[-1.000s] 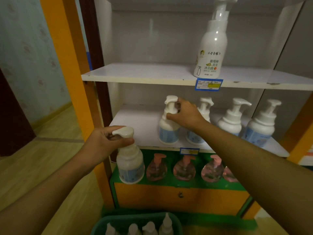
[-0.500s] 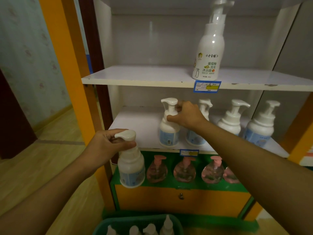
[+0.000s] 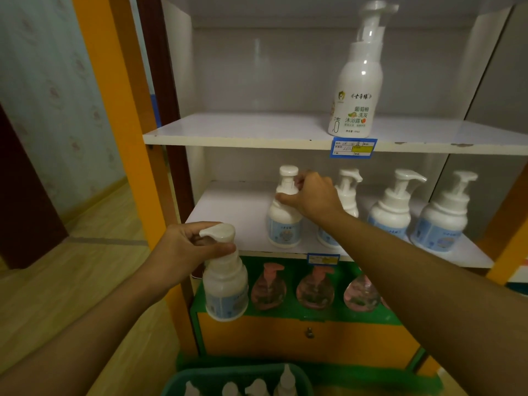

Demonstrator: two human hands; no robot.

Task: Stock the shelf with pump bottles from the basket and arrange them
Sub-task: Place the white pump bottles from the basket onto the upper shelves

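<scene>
My left hand (image 3: 183, 250) grips a white pump bottle (image 3: 225, 287) by its pump neck, held in the air in front of the shelf's lower left corner. My right hand (image 3: 311, 195) is closed around the neck of another white pump bottle (image 3: 284, 221) that stands on the middle shelf (image 3: 228, 218), its nozzle facing me. Three more white pump bottles (image 3: 391, 210) stand in a row to its right, one partly hidden by my wrist. The green basket (image 3: 177, 384) at the bottom edge holds several white bottles.
A tall white bottle (image 3: 357, 98) stands on the upper shelf (image 3: 243, 130) above a blue price tag. Pink pump bottles (image 3: 314, 287) line the green bottom ledge. An orange post (image 3: 114, 110) frames the shelf's left side; wooden floor lies to the left.
My right hand has turned the shelf bottle's pump head, its nozzle swinging from left toward me. The left hand with its bottle has barely shifted.
</scene>
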